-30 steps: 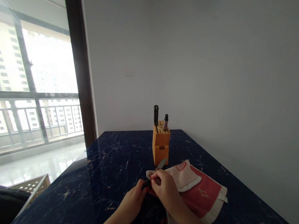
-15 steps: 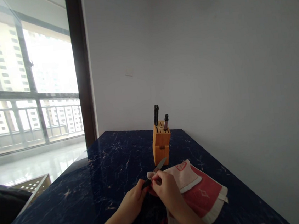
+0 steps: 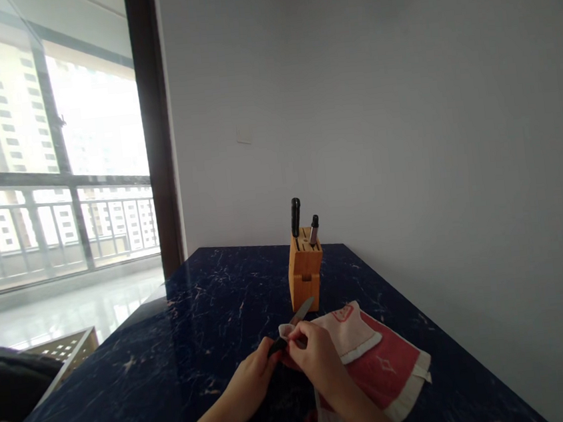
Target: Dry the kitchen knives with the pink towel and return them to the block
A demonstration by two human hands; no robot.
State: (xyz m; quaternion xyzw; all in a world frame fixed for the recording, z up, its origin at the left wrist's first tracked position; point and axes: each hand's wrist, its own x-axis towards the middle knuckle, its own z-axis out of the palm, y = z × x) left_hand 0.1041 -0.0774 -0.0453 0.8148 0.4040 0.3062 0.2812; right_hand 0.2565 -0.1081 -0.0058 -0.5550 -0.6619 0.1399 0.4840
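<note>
My left hand (image 3: 252,374) is closed around the black handle of a knife (image 3: 303,309), whose blade points away and to the right, in front of the knife block. The fingers of my right hand (image 3: 312,349) pinch a corner of the red and white towel (image 3: 386,368) against the knife near its handle. A pale fold of cloth shows on the blade's left side. Most of the towel lies spread to the right, under my right forearm. My right fingers hide part of the knife.
A wooden knife block (image 3: 307,272) stands just beyond the blade, with a black-handled tool (image 3: 295,217) and another handle (image 3: 314,230) upright in it. The dark blue marbled table (image 3: 212,312) meets a grey wall. A black item (image 3: 13,387) is at the lower left.
Both hands keep nearly the same place and grip on the knife and towel. The whole view has shifted very slightly.
</note>
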